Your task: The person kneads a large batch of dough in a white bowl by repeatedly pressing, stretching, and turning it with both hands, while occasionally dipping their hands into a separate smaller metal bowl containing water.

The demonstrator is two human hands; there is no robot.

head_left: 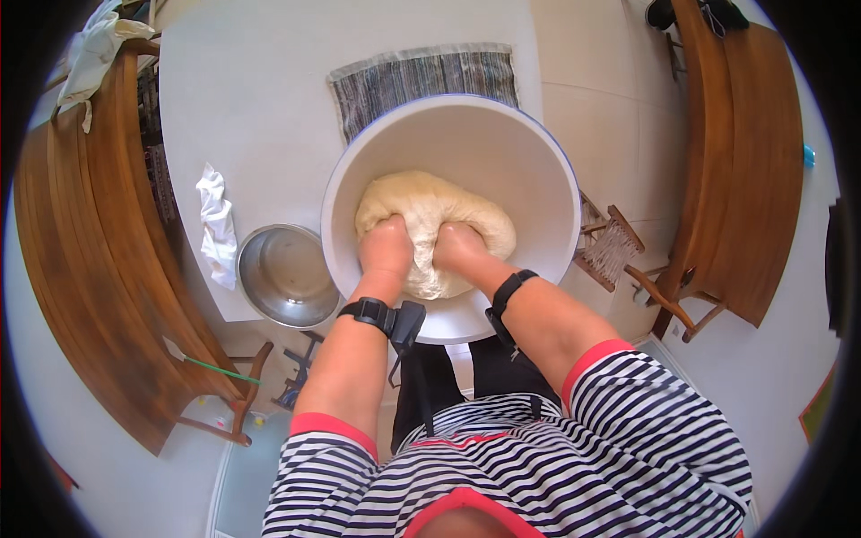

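A large mass of pale dough lies in a deep white basin with a blue rim. My left hand presses into the left part of the dough, bent into a rounded fist. Beside it, my right hand is sunk into the dough in the same way. Dough bulges up between the two hands and around their far sides, and it covers the fingertips. Each wrist wears a black strap; the left one carries a small black box.
Left of the basin stands a round metal bowl, with a crumpled white cloth near it on the white table. A striped woven mat lies beyond the basin. Wooden benches flank the table; a woven stool sits at the right.
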